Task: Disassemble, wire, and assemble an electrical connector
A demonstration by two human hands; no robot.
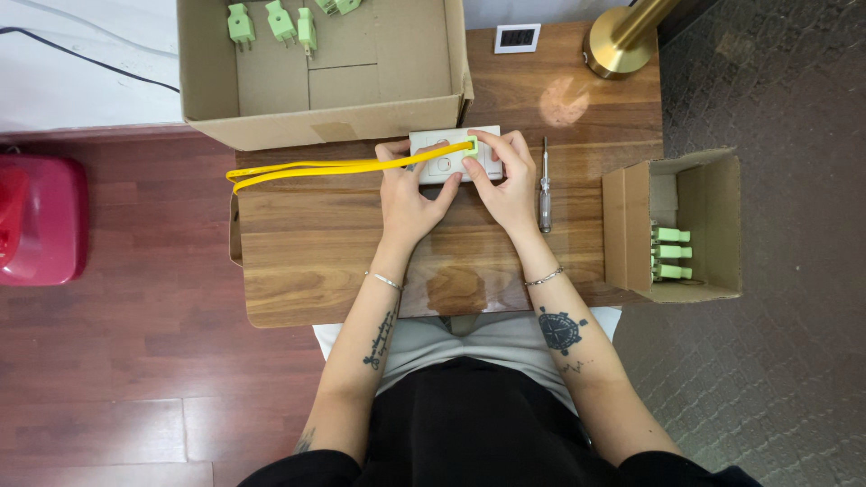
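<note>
On the wooden table (316, 243), just before the big cardboard box (271, 117), the left hand (408, 200) is steadying a white socket plate (442, 167) while the right hand (507, 185) is pinching the green plug (470, 149) of a yellow cable (316, 169) against it; a screwdriver (544, 189) is lying beside.

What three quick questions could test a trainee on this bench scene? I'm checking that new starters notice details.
1. True or false: both hands rest on the white socket plate.
2. Which lies right of the right hand: A) screwdriver, B) scissors, C) tape?
3. What colour is the cable leading to the green plug?

Key: 1 true; 2 A; 3 yellow. The left hand steadies the plate.
</note>
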